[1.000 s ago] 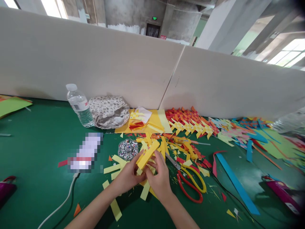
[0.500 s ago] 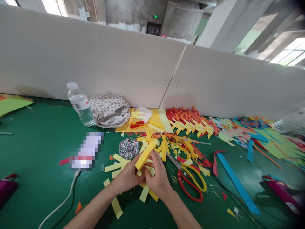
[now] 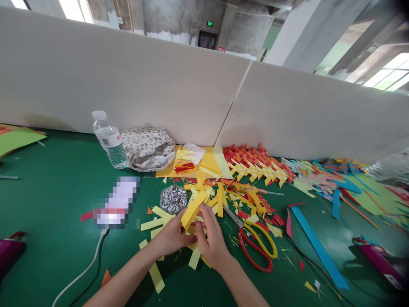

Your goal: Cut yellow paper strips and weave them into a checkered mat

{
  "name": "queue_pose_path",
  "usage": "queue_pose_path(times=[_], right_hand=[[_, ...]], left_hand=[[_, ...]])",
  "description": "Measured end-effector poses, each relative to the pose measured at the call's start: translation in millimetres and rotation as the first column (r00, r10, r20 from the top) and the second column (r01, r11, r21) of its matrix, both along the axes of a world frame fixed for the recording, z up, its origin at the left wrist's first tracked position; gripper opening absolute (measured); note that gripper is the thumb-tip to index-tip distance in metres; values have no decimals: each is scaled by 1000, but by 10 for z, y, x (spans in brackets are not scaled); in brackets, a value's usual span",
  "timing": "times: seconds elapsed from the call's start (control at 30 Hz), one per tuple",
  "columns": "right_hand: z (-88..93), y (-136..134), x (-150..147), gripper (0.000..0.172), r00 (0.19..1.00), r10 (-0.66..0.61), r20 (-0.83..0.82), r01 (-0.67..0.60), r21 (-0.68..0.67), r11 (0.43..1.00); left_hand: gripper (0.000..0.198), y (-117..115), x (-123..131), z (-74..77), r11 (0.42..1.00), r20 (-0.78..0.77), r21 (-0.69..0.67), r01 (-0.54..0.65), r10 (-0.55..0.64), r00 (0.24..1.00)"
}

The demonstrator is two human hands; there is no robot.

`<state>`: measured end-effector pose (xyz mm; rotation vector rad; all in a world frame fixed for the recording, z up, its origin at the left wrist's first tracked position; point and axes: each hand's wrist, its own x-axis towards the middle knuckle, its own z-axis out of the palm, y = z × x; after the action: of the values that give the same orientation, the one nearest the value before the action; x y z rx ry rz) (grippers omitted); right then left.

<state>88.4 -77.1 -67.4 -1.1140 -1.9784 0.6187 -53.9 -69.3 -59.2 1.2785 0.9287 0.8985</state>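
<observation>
A folded yellow paper strip (image 3: pixel 193 209) slants upward between my two hands. My left hand (image 3: pixel 174 235) closes on its lower left side. From the right, my right hand (image 3: pixel 211 239) pinches the paper with thumb and fingers, though the exact grip is partly hidden. Pale yellow paper strips (image 3: pixel 156 277) lie under and around both hands. Just beyond my left hand sits a clear round box of googly eyes (image 3: pixel 173 199). Scissors (image 3: pixel 255 241) with one red and one yellow handle rest to the right of my right hand, blades toward the strips.
A yellow glue gun (image 3: pixel 255 200) lies among scraps behind the scissors. Woven red and yellow paper fish (image 3: pixel 252 164) line the partition. At left are a phone (image 3: pixel 118 200) on a white cable, a water bottle (image 3: pixel 111 143) and a patterned cloth (image 3: pixel 148 149). A blue strip (image 3: pixel 319 247) lies right.
The fingers of my right hand have shifted slightly on the paper, and the yellow strip now looks more bent. Everything on the table stays where it was.
</observation>
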Motion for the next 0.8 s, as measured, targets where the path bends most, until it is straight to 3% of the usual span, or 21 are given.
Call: queue_pose_path(times=[0.2, 0.4, 0.53, 0.8], right_hand=[[25, 1, 3, 51, 999, 16, -43, -18, -53, 998], [96, -30, -32, 47, 994, 19, -111, -38, -170, 985], [86, -64, -38, 46, 979, 11, -204, -64, -257, 964], [33, -115, -7, 52, 992, 104, -72, -112, -126, 986]], left_hand=[[62, -16, 2, 52, 972, 31, -226, 71, -66, 997], [56, -8, -27, 96, 951, 75, -300, 69, -49, 996], [53, 8, -28, 101, 962, 143, -272, 13, 27, 989], [54, 39, -9, 20, 966, 258, -259, 15, 54, 965]])
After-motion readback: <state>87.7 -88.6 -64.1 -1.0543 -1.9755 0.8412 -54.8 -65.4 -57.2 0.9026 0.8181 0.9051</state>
